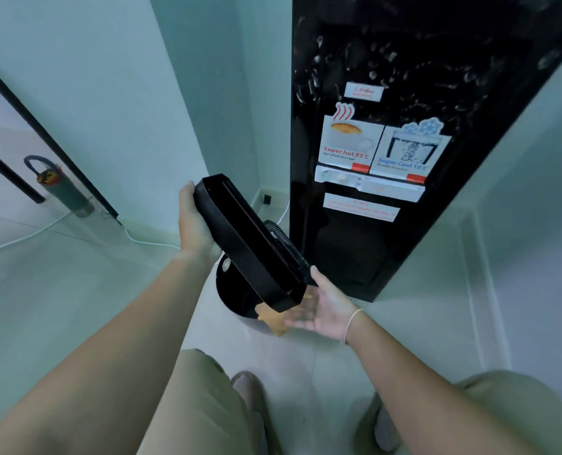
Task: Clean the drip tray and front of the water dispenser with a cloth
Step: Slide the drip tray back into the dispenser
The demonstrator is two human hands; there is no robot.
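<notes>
The black drip tray [240, 241] is held tilted in front of me, its open side up and to the right. My left hand [196, 224] grips its upper left end. My right hand [322, 307] supports its lower right end, and a yellow-orange cloth [271, 318] shows under that hand, blurred. A black slotted grille [286, 244] lies along the tray's far side. The black water dispenser [388, 126] stands upright to the right, with hot and cool stickers on its front.
A black round bin [237, 290] sits on the floor below the tray. A white cable [141, 239] runs along the floor by the wall. A grey bottle with a handle [59, 188] stands at the left behind glass. My knees and feet are at the bottom.
</notes>
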